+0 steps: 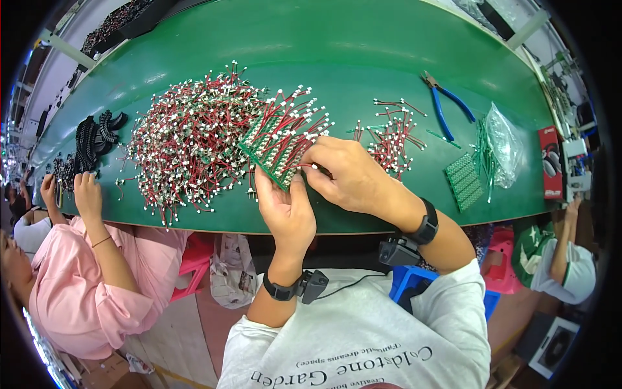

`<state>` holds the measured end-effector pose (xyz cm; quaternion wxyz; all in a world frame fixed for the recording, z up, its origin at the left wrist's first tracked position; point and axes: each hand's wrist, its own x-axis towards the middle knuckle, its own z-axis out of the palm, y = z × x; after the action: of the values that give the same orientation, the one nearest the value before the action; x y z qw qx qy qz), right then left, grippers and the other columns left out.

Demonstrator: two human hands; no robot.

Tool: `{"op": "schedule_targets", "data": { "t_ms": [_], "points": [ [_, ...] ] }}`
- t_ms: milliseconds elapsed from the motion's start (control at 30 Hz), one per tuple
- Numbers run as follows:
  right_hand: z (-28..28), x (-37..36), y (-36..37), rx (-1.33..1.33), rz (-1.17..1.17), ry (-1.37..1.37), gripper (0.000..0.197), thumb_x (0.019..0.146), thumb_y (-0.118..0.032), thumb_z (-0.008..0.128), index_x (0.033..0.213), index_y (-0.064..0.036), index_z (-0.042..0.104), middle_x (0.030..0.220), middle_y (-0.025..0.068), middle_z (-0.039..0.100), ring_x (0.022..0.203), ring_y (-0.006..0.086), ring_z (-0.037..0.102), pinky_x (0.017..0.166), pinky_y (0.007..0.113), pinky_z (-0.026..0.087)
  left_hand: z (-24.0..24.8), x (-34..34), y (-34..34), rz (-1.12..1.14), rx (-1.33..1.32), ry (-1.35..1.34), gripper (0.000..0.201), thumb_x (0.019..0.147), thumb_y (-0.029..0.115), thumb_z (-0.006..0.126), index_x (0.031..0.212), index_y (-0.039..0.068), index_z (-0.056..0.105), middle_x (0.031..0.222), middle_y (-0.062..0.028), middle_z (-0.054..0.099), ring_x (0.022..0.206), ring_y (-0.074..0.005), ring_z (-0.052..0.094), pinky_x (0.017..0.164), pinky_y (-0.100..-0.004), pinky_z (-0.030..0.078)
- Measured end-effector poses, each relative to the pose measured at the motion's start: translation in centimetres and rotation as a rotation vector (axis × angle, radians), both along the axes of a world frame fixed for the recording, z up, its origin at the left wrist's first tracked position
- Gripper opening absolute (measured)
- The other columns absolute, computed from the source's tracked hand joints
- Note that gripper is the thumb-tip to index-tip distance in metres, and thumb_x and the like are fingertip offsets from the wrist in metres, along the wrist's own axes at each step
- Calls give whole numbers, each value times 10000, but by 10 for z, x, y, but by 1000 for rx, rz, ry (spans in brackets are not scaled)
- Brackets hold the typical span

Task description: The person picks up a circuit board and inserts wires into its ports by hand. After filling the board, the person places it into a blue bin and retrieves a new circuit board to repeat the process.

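My left hand [286,211] grips the lower corner of a green circuit board panel [256,137], tilted above the bench. Rows of red wires with white connectors stick up from the panel. At its right edge, the fingers of my right hand [353,174] are pinched on a short red wire [313,166], partly hidden by the fingers. Left of the panel lies a big heap of small boards with red wires [188,136] and white plugs. A smaller pile of red wires with white connectors [392,139] lies beyond my right hand.
Blue-handled cutters [447,104] lie at the far right, near another green panel [464,181], green strips [483,152], a clear plastic bag [504,142] and a red box [551,162]. Black coiled parts [94,136] sit at left, near a co-worker in pink [97,285]. Another person [560,259] sits at right.
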<state>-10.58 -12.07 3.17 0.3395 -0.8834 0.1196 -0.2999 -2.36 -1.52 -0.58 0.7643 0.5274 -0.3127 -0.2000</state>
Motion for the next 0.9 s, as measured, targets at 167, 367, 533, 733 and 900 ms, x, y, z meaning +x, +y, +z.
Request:
{"op": "schedule_targets", "data": {
  "t_ms": [167,367,533,733,900],
  "points": [
    [-4,1,2,-15,-36,64,96,769,-59,663,823,16,635,804,166,639,728,345,633,646,408,517,2,-4,1,-59,3,36,445,944,-104,437,1379,-53,359,1246,-123,546,1123,-163,557,972,-303,447],
    [2,-2,2,14,-63,109,114,760,-65,671,825,24,644,778,172,648,716,343,640,645,406,522,-1,-4,1,-77,9,33,393,961,-88,440,1351,-69,395,1209,-121,575,1089,-154,572,949,-290,462],
    [-1,0,1,7,-52,59,122,758,-63,675,831,29,645,770,176,648,695,344,641,632,403,522,0,-4,1,-75,16,35,387,961,-88,441,1346,-78,400,1208,-125,578,1086,-154,574,944,-289,464],
    [1,0,1,21,-36,93,117,751,-56,665,808,44,639,747,192,638,681,359,638,621,407,519,-1,-4,2,-69,40,20,414,959,-84,445,1368,-92,385,1205,-137,590,1080,-162,582,941,-291,465],
    [0,-1,3,-16,-58,98,122,753,-55,646,810,52,635,758,206,639,699,377,637,629,422,518,-11,-5,0,-19,96,-155,463,946,-72,473,1394,-117,364,1143,-155,638,1003,-167,626,870,-285,497]
  ]
}}
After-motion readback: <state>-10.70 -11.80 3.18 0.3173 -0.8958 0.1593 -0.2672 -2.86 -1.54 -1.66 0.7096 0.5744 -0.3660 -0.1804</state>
